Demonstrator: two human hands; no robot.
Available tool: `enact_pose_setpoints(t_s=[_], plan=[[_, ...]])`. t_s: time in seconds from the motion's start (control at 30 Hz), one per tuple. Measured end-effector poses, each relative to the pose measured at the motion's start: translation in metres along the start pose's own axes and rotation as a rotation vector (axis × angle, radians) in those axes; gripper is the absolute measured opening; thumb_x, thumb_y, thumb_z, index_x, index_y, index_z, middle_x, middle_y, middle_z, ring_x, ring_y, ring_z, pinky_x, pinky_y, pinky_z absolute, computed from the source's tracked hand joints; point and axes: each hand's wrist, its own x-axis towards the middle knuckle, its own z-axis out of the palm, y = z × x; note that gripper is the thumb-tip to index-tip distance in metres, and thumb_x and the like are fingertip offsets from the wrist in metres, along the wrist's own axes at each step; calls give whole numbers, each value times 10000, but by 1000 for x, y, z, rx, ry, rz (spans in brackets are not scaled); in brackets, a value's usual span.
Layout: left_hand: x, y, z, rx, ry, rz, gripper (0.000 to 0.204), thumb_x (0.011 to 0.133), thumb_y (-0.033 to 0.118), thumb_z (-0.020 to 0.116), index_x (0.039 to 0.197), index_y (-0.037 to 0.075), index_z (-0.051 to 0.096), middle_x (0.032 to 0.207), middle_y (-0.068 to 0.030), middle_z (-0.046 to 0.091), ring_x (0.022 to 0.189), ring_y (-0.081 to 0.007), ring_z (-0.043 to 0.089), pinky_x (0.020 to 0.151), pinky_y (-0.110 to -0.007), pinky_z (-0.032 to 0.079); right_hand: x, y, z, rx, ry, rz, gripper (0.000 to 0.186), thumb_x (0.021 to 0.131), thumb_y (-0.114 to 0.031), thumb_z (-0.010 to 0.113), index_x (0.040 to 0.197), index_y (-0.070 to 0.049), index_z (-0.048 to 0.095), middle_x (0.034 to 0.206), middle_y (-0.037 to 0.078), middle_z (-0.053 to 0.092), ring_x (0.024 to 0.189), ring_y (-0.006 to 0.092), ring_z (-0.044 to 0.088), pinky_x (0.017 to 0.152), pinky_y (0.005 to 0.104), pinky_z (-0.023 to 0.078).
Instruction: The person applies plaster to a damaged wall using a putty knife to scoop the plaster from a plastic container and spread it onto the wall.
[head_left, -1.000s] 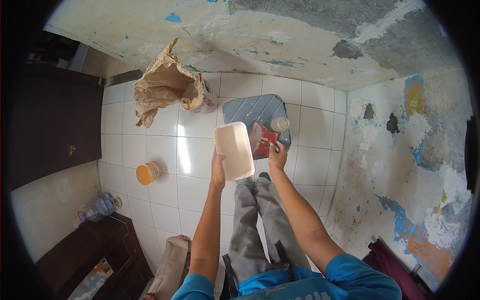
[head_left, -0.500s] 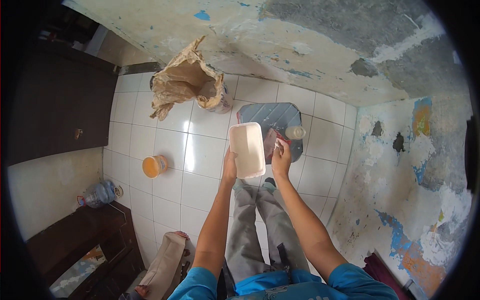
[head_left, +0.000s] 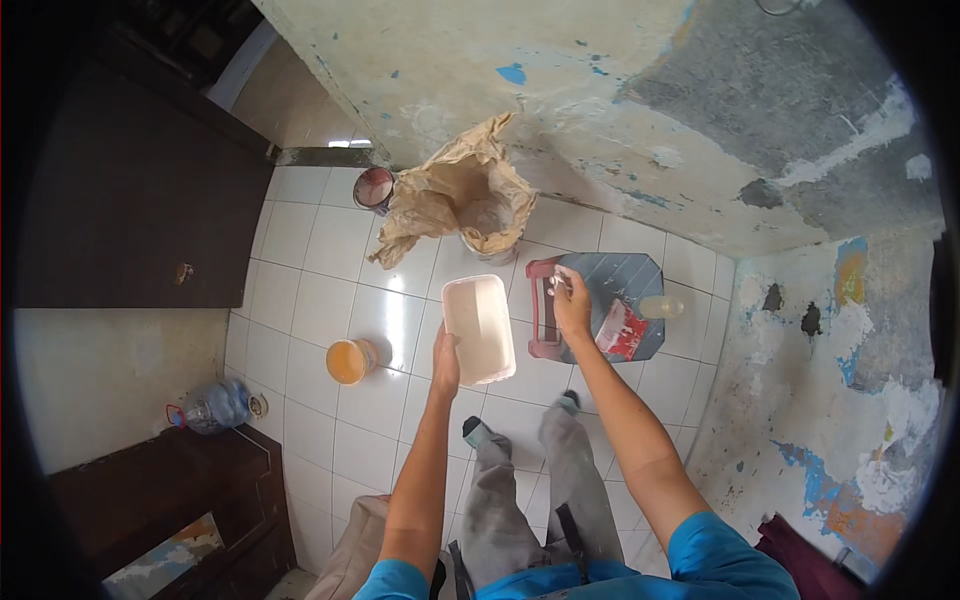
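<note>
My left hand point(head_left: 446, 362) grips the left long side of a cream rectangular plastic tub point(head_left: 463, 345). A pale layer covers the tub's inside, and its open top faces me. My right hand point(head_left: 572, 304) is raised over the red handle of a grey plastic box-like piece point(head_left: 590, 272) on the floor. Its thumb and fingers are pinched together, with whitish smears on the tips. Whatever they hold is too small to name. On the grey piece lie a red and white packet point(head_left: 622, 330) and a clear jar or bottle point(head_left: 661, 307).
A crumpled brown paper sack point(head_left: 440, 190) stands open by the wall, beside a dark paint can point(head_left: 374, 188). Left of the tub is an orange bucket point(head_left: 351, 361). A large water bottle point(head_left: 212, 406) lies near dark furniture point(head_left: 180, 500). Another person's beige trouser leg point(head_left: 355, 545) shows lower left.
My view has swung left, so the sack and bucket appear further right. Relative to the floor, tub and both hands have moved left, my right hand from near the jar to the red handle.
</note>
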Motion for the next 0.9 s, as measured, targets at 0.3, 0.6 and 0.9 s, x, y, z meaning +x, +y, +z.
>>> enact_pose_setpoints(t_s=[0.3,0.6,0.9], plan=[[61,5,-73,2,55,-17,649,895,247,404,1481,-32,430,1402,-183,525,1322,-293,491,1134,-400,372,91,26,133,-355,-227,61,320,945,-117,597,1260,-108,648,1114,176,736,1042,335,708,923,422,535],[164,-35,-73,-18,86,-37,682,875,244,415,1499,-32,403,1426,-183,508,1339,-297,469,1147,-401,354,214,97,211,-691,-292,-50,333,941,-165,610,1250,-45,638,1191,227,703,1155,391,658,1001,457,514],[214,-81,-61,-60,81,-64,671,867,253,426,1475,-31,423,1385,-166,521,1320,-280,463,1144,-380,335,282,195,225,-1226,-827,-61,373,865,-131,674,1230,-58,699,1234,229,695,1166,385,669,966,475,543]])
